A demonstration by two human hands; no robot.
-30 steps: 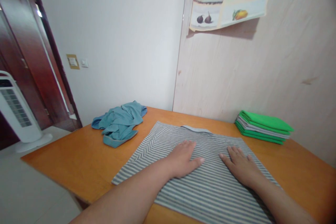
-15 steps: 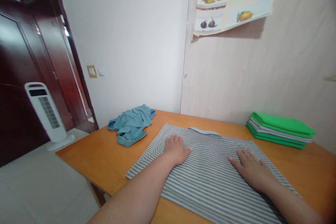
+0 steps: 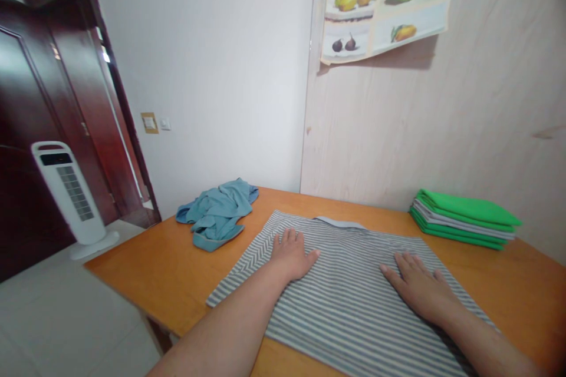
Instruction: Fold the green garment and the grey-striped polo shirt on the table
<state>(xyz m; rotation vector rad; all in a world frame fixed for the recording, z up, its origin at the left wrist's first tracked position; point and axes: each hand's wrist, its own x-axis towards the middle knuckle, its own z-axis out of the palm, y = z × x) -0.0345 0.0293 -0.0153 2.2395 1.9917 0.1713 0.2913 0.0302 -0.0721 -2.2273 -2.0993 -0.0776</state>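
Observation:
A grey-and-white striped shirt [image 3: 349,283] lies spread out on the wooden table [image 3: 145,259], its pale collar band toward the wall. My left hand [image 3: 292,254] rests flat on the shirt's left half, thumb pointing right. On the right half lies my right hand [image 3: 418,285], palm down with the fingers spread. Neither hand grips the fabric. The near edge of the shirt runs out of the bottom of the view, and my forearms cover parts of it.
Back left on the table is a crumpled blue-green garment [image 3: 223,212]. A folded stack of green and grey cloth [image 3: 464,219] sits at the back right, near the wall. A white tower fan [image 3: 73,194] stands on the floor at left, by a dark red door [image 3: 26,100].
The whole scene has shifted slightly left as the camera turned a little. Both hands remain flat on the shirt in nearly the same places.

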